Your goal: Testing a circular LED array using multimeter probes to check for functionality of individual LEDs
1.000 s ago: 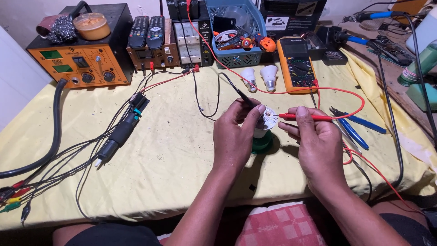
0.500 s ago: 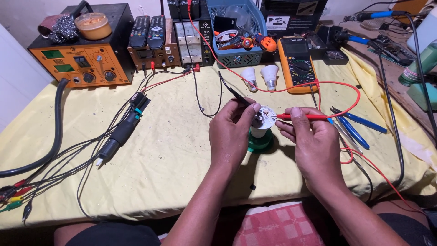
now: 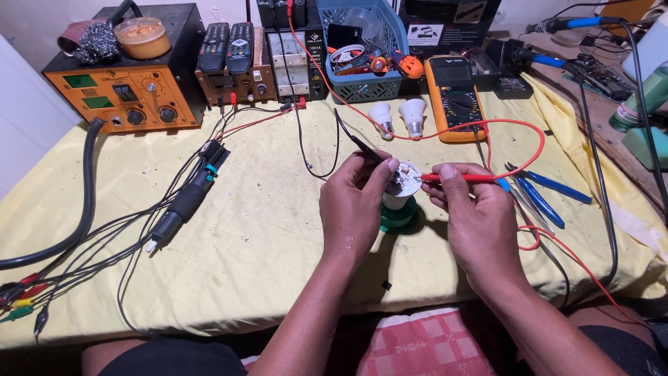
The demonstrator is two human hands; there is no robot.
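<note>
The left hand (image 3: 355,209) is closed in a pinch around a thin black test probe (image 3: 363,147), with the fingertips pressed together near its tip. The right hand (image 3: 476,219) is also closed, the thumb and fingers pinching a slim red test probe (image 3: 463,178) that lies almost level and points to the left. Both tips meet on the round white circuit disc (image 3: 406,178) of an opened lamp bulb, whose white body (image 3: 394,202) stands upright between the two hands on a small green round base (image 3: 400,217), on the yellow cloth of the table (image 3: 264,230).

From the red probe a red wire (image 3: 529,139) loops back to the orange and black handheld meter (image 3: 454,97), which lies behind the bulb; its screen is too small to read. Just left of the meter stand two more small white bulbs (image 3: 400,117). To the right of the right hand lie blue-handled pliers (image 3: 550,195). Further left on the cloth rests a black soldering handle with cable (image 3: 182,205), and at the back stands an orange bench station (image 3: 129,97).

As I judge it, the bulb is already opened and both probes are placed on the disc, so the measuring is in progress; closing the bulb again is not yet done
</note>
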